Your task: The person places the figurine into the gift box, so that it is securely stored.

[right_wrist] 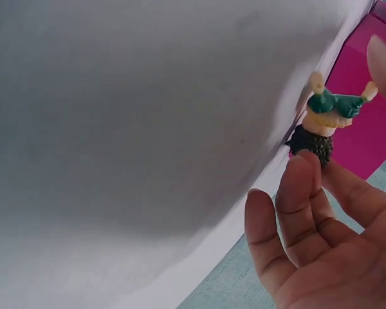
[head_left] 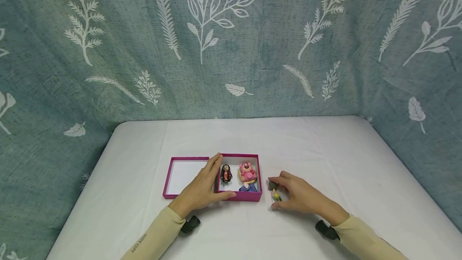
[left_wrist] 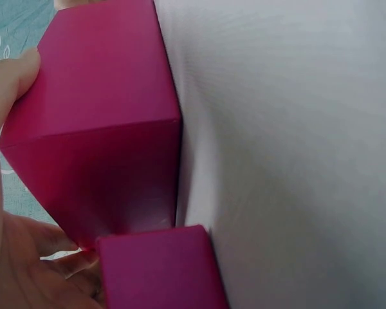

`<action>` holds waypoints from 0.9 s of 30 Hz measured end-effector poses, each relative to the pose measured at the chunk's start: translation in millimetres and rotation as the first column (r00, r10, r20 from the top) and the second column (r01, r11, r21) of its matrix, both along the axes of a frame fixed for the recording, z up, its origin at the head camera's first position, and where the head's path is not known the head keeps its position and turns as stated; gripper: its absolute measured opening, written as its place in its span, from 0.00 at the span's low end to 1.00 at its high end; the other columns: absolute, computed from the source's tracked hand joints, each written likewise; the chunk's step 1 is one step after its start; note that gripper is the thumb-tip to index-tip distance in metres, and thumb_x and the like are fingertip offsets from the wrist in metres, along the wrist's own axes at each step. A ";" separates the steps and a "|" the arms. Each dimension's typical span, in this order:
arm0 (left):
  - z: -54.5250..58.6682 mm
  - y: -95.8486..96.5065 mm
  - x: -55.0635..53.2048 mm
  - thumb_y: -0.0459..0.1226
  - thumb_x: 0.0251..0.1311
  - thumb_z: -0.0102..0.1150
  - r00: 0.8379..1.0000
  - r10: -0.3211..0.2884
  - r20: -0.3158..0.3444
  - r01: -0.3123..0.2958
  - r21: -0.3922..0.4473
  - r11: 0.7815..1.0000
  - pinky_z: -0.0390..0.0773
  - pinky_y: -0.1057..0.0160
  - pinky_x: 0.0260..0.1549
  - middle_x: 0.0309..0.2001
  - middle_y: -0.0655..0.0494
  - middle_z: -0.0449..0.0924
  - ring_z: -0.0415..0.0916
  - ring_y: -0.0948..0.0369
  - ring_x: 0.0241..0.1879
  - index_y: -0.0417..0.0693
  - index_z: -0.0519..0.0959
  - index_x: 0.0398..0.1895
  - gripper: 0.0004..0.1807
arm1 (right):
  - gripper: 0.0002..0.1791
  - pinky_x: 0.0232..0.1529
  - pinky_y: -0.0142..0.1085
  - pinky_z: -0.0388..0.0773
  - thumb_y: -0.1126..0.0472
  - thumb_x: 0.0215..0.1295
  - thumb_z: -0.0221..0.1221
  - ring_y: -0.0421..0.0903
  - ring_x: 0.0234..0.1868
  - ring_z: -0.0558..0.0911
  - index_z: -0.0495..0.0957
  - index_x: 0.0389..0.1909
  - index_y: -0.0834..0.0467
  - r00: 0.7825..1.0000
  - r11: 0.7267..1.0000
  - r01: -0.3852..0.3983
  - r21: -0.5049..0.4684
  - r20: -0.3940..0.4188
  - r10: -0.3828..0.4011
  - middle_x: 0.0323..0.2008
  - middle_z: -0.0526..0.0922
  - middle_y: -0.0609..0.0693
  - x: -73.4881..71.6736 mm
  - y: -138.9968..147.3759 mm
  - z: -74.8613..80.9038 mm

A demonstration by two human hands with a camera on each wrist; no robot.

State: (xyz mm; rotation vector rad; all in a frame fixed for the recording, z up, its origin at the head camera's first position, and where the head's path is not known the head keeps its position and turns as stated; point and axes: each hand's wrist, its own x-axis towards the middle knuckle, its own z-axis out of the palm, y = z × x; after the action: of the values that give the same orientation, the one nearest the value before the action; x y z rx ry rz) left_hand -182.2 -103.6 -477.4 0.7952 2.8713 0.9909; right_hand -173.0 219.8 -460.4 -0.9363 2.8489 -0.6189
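Note:
My left hand point(head_left: 203, 185) holds a magenta box point(head_left: 249, 196) at its left front corner, thumb on the front rim and fingers along the left side. Inside the box are a pink bear figurine point(head_left: 247, 173), a small dark-haired figurine point(head_left: 226, 173) and a blue-bottomed figurine point(head_left: 248, 187). To the right of the box, my right hand point(head_left: 301, 193) is around a small figurine point(right_wrist: 334, 109) with dark hair and a green top. The fingertips touch its dark hair, while the thumb stands apart near its other end.
A shallow magenta lid point(head_left: 187, 175) with a white inside lies just left of the box, partly behind my left hand. White cloth covers the table point(head_left: 288, 143). A green-blue curtain point(head_left: 260, 71) with white leaf prints hangs behind and at both sides.

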 end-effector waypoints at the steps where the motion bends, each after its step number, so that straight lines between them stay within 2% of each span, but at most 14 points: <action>1: 0.1 0.0 0.1 0.69 0.50 0.61 1.000 0.000 0.000 0.000 0.001 1.000 0.60 0.47 0.70 0.79 0.48 0.44 0.51 0.49 0.75 0.48 0.42 0.79 0.63 | 0.40 0.34 0.27 0.70 0.44 0.47 0.75 0.35 0.33 0.70 0.77 0.58 0.60 1.000 1.000 0.006 0.001 0.006 -0.006 0.35 0.73 0.41 0.0 1.5 0.2; 10: 0.5 -0.1 0.5 0.69 0.50 0.61 1.000 0.002 -0.001 -0.002 -0.001 1.000 0.60 0.47 0.70 0.79 0.48 0.44 0.52 0.49 0.75 0.47 0.42 0.79 0.63 | 0.37 0.28 0.25 0.66 0.48 0.49 0.75 0.34 0.28 0.67 0.76 0.58 0.62 0.998 1.000 0.002 0.005 0.064 -0.003 0.37 0.76 0.42 -3.3 16.7 3.1; 16: 1.6 -0.1 0.8 0.68 0.51 0.61 1.000 0.000 0.008 0.000 -0.002 1.000 0.60 0.47 0.71 0.79 0.48 0.43 0.51 0.49 0.75 0.47 0.41 0.79 0.63 | 0.38 0.32 0.26 0.69 0.48 0.49 0.74 0.35 0.32 0.70 0.74 0.59 0.62 0.985 0.998 -0.066 -0.002 0.157 0.066 0.38 0.75 0.42 -10.0 24.9 7.4; 21: 2.1 -0.1 1.4 0.68 0.51 0.61 1.000 -0.002 0.022 0.002 0.000 1.000 0.59 0.47 0.71 0.79 0.48 0.43 0.50 0.49 0.76 0.48 0.41 0.79 0.63 | 0.37 0.32 0.26 0.71 0.48 0.50 0.74 0.37 0.32 0.72 0.74 0.58 0.61 0.976 0.993 -0.114 -0.010 0.185 0.114 0.38 0.75 0.43 -15.4 28.4 9.2; 27: 2.6 0.1 1.7 0.68 0.51 0.61 0.999 -0.001 0.032 0.001 0.003 1.000 0.58 0.46 0.71 0.79 0.49 0.42 0.49 0.49 0.76 0.48 0.40 0.80 0.63 | 0.37 0.30 0.27 0.71 0.47 0.50 0.74 0.37 0.30 0.71 0.72 0.56 0.61 0.965 0.995 -0.096 -0.028 0.244 0.100 0.36 0.75 0.45 -18.4 30.8 10.8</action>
State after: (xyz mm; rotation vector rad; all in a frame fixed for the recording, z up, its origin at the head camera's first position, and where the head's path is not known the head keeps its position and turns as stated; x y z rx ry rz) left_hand -180.6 -103.4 -474.8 0.7735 2.8433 0.9984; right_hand -191.4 250.6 -449.6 -0.9247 2.5682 -0.6940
